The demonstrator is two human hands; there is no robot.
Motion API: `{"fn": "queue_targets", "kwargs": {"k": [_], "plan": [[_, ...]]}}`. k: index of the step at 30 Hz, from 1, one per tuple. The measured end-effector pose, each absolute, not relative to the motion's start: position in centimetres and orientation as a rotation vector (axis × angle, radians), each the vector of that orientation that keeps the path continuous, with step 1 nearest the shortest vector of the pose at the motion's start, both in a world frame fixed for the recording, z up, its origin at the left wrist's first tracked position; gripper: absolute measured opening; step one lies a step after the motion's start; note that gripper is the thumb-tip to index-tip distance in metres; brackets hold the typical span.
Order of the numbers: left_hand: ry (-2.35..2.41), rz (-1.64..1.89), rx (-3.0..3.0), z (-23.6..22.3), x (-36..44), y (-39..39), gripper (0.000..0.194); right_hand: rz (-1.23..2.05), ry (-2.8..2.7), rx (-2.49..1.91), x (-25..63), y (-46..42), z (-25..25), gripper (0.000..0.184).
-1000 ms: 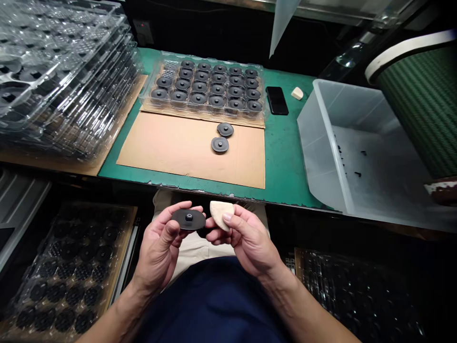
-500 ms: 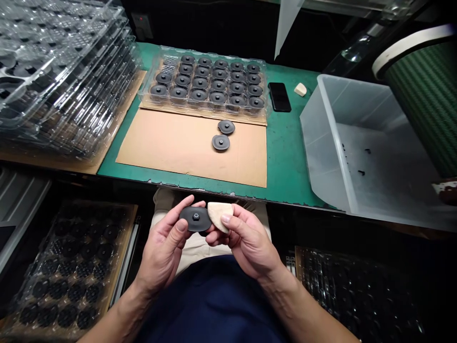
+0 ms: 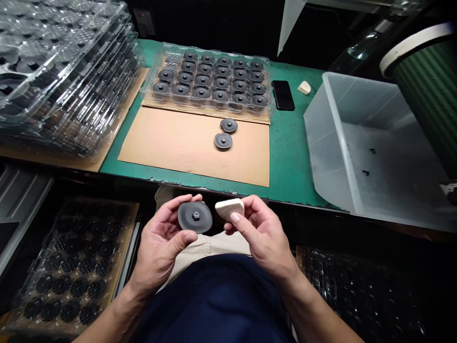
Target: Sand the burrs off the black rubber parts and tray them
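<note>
Between the thumb and fingers of my left hand (image 3: 162,240) is a dark grey oval disc (image 3: 203,220) with a small raised hub at its centre, its hub side facing me. My right hand (image 3: 262,233) pinches a cream-coloured wedge-shaped pad (image 3: 229,207), thumb on its near face. A small gap separates the pad from the disc. Both hands are over my lap, in front of the bench edge. Two similar parts, an upper disc (image 3: 229,126) and a lower disc (image 3: 223,141), lie close together on the cardboard sheet (image 3: 164,140).
A clear tray (image 3: 146,90) of similar discs stands behind the cardboard. Stacked clear trays (image 3: 82,90) rise at the left. Right of the cardboard are a phone (image 3: 283,95), another cream pad (image 3: 304,87) and a translucent bin (image 3: 330,143). A lower tray (image 3: 64,276) holds dark parts.
The pad has come away from the disc's right edge as my right hand moved slightly right. My left hand has tilted the disc, so its face shows more fully.
</note>
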State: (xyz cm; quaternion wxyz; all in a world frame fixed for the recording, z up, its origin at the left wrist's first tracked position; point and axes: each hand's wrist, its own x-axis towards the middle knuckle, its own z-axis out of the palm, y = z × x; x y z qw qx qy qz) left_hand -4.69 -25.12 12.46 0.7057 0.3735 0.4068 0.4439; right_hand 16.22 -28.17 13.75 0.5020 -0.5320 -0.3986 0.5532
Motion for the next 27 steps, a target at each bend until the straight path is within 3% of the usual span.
{"fn": "queue_targets", "kwargs": {"k": [3,8,12,27], "plan": [[0.929,0.981,0.868,12.8,-4.7,-25.2,0.059,1.166,-1.323,-1.335,16.3,-28.3,15.3,0.011],[0.935,0.992,0.875,12.8,-4.7,-25.5,0.059,0.846,-1.679,-1.305,16.1,-28.2,16.4,0.016],[0.958,0.994,0.859,12.8,-4.8,-25.6,0.057,0.978,-1.684,-1.321,16.0,-28.4,16.5,0.014],[0.945,0.981,0.812,12.2,-4.8,-25.7,0.059,0.976,-1.639,-1.368,15.4,-28.4,16.5,0.014]]}}
